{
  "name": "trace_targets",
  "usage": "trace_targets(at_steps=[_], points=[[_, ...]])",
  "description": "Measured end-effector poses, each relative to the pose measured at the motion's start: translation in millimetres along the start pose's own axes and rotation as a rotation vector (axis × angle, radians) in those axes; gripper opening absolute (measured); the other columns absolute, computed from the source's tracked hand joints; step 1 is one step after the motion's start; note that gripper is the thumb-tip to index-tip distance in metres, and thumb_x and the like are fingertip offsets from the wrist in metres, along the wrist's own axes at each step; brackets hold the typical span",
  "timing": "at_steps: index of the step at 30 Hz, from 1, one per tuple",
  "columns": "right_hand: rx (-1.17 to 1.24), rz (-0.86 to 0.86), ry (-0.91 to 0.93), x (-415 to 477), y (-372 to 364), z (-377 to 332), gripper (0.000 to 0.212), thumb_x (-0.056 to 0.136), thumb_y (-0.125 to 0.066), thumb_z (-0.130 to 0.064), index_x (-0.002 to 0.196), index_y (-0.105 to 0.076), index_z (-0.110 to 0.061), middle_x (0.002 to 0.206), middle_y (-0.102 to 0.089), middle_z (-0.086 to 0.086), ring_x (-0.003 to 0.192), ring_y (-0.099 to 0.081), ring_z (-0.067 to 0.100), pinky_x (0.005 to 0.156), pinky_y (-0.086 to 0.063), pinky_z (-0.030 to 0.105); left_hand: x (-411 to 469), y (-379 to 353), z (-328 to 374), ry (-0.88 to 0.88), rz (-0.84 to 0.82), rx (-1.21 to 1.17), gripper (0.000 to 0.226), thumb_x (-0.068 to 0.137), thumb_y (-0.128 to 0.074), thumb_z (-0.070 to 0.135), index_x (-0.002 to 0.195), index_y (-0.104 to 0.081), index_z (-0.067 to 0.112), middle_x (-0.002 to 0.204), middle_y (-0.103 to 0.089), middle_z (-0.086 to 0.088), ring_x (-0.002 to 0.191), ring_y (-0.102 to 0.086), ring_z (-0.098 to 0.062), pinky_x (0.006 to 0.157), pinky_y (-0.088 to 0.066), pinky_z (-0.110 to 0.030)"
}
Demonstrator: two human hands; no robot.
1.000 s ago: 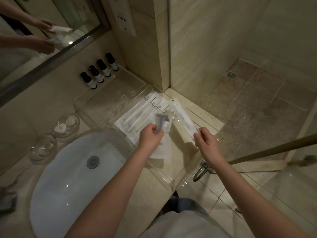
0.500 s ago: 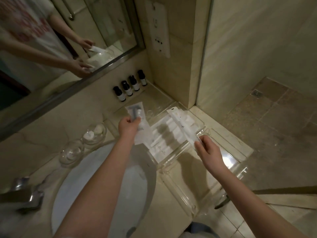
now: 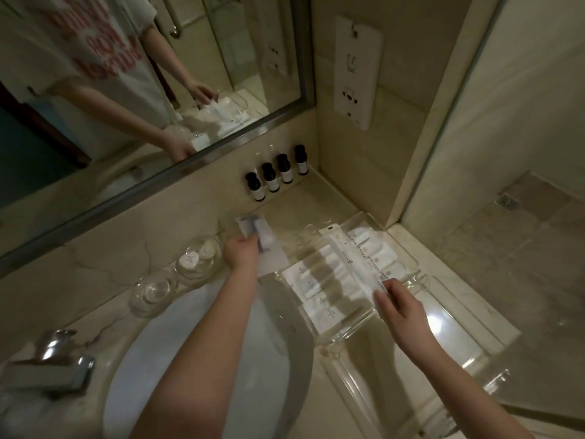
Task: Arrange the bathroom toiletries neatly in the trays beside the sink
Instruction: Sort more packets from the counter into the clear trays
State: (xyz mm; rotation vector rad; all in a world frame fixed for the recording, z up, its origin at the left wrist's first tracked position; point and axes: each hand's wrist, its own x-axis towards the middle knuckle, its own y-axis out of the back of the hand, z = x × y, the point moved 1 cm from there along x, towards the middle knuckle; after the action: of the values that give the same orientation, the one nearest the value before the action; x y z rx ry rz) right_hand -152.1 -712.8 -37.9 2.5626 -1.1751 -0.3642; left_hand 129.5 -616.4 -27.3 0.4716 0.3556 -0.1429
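1. Razor pack [image 3: 254, 237]: up off the counter in the left hand [image 3: 242, 256], just right of the dishes [image 3: 193, 277] and below the bottles [image 3: 275, 177]; not yet laid down
2. Likely light, with limp, slick film round a stiff razor; best pinched over the handle, not by the loose film, for fear of flopping or slipping
3. Left hand: curled, fingers and thumb pinching the pack's lower part
4. Long pack [image 3: 348, 258]: slanted across the tray [image 3: 414, 271], over the sachets [image 3: 311, 282], near end raised
5. Likely thin and bendy, apt to sag when held by one end; better taken nearer the middle for laying straight
6. Right hand [image 3: 399, 308]: fingertips pinching the long pack's near end
7. Sachets: flat, side by side in the clear tray, just right of the sink [image 3: 139, 384]
8. Further out: four bottles in a row at the wall, two glass dishes by the sink's far rim, tap [image 3: 50, 365] at far left, mirror [image 3: 126, 90] above
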Motion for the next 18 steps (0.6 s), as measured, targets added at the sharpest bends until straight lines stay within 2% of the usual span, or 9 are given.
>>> trace_targets(at_steps=[2, 5, 8, 10, 12, 15, 18], points=[[0.003, -0.003, 0.011, 1, -1, 0, 0.028, 0.091, -0.052, -0.024, 0.066, -0.038, -0.023, 0.058, -0.036, -0.007, 0.054, -0.036, 0.005, 0.052, -0.029, 0.017, 5, 1, 0, 0.015, 0.043, -0.016, 0.027, 0.083, -0.064, 0.018, 0.064, -0.049, 0.008, 0.079, -0.057, -0.015, 0.078, -0.051, -0.025, 0.073, -0.044, -0.033], [-0.012, -0.011, 0.007, 3, -2, 2, 0.03, 0.093, -0.054, -0.018, 0.067, -0.04, -0.02, 0.059, -0.037, -0.006, 0.054, -0.036, 0.005, 0.053, -0.03, 0.017, 9, 2, 1, -0.014, 0.053, 0.079, 0.029, 0.083, -0.065, 0.02, 0.063, -0.057, 0.001, 0.079, -0.059, -0.023, 0.075, -0.054, -0.031, 0.068, -0.038, -0.031], [0.003, -0.013, 0.005, 2, -1, 1, 0.024, 0.087, -0.051, -0.029, 0.067, -0.04, -0.02, 0.059, -0.037, -0.006, 0.054, -0.034, 0.005, 0.052, -0.03, 0.016, 12, 6, 1, -0.047, 0.048, 0.192, 0.034, 0.084, -0.063, 0.023, 0.083, -0.064, -0.012, 0.093, -0.066, -0.03, 0.089, -0.063, -0.04, 0.071, -0.046, -0.037], [0.008, -0.012, 0.001, 1, -2, 1, 0.023, 0.086, -0.051, -0.028, 0.067, -0.04, -0.021, 0.059, -0.037, -0.006, 0.054, -0.034, 0.005, 0.052, -0.03, 0.016, 14, 10, -3, -0.043, 0.034, 0.24, 0.039, 0.084, -0.063, 0.029, 0.087, -0.065, -0.01, 0.096, -0.067, -0.028, 0.093, -0.063, -0.041, 0.078, -0.05, -0.04], [0.004, -0.016, -0.005, 1, -4, 2, 0.022, 0.086, -0.051, -0.029, 0.067, -0.042, -0.02, 0.059, -0.039, -0.005, 0.054, -0.035, 0.005, 0.052, -0.031, 0.016, 17, 13, -6, -0.054, 0.017, 0.289, 0.042, 0.084, -0.064, 0.033, 0.088, -0.065, -0.009, 0.097, -0.068, -0.027, 0.093, -0.064, -0.04, 0.078, -0.05, -0.039], [-0.012, -0.032, -0.01, 0, -8, 2, 0.024, 0.083, -0.048, -0.036, 0.07, -0.045, -0.016, 0.059, -0.042, -0.003, 0.054, -0.037, 0.005, 0.053, -0.031, 0.019, 19, 16, -6, -0.09, 0.002, 0.335, 0.043, 0.083, -0.065, 0.033, 0.091, -0.065, -0.009, 0.1, -0.068, -0.027, 0.095, -0.063, -0.04, 0.079, -0.05, -0.039], [0.008, -0.022, 0.0, -2, -10, -2, 0.024, 0.083, -0.048, -0.034, 0.068, -0.044, -0.016, 0.058, -0.041, -0.004, 0.053, -0.037, 0.005, 0.052, -0.031, 0.017, 10, 21, -2, -0.109, 0.022, 0.37, 0.045, 0.083, -0.066, 0.033, 0.102, -0.061, -0.007, 0.111, -0.063, -0.025, 0.101, -0.061, -0.039, 0.083, -0.049, -0.041]])
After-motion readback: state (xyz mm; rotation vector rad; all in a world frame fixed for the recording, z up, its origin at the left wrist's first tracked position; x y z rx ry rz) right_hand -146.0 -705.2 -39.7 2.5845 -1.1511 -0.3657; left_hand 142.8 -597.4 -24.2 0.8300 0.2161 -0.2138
